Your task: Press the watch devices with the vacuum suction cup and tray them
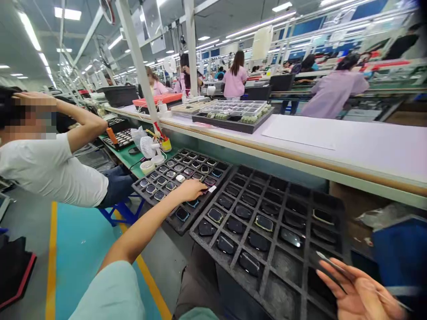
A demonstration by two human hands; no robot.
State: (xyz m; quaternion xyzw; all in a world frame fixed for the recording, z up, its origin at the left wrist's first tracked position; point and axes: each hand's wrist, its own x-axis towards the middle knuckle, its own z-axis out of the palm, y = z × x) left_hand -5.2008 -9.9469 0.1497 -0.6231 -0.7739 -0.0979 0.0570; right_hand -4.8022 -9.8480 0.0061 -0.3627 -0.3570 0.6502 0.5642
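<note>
My left hand (191, 190) reaches over the left black foam tray (178, 226), its fingers curled down into a cell. A small white tab (212, 189) shows at the fingertips; what they grip is mostly hidden. Around it sit rounded-square watch cases, among them a blue-edged one (182, 214) and a white piece (180, 178). At the lower right, my right hand (363, 289) holds a slim metal tool (333, 266), its tip pointing up and left. Beside it, the right black foam tray (263, 284) carries several dark watch cases, one with a yellowish rim (264, 223).
Behind the trays runs a raised white shelf (367, 138) bearing a tray with clear covers (233, 108). A small white fan (149, 147), a tape roll (147, 167) and a yellow pen cup (166, 145) stand at the left. A co-worker in white (50, 169) sits close by.
</note>
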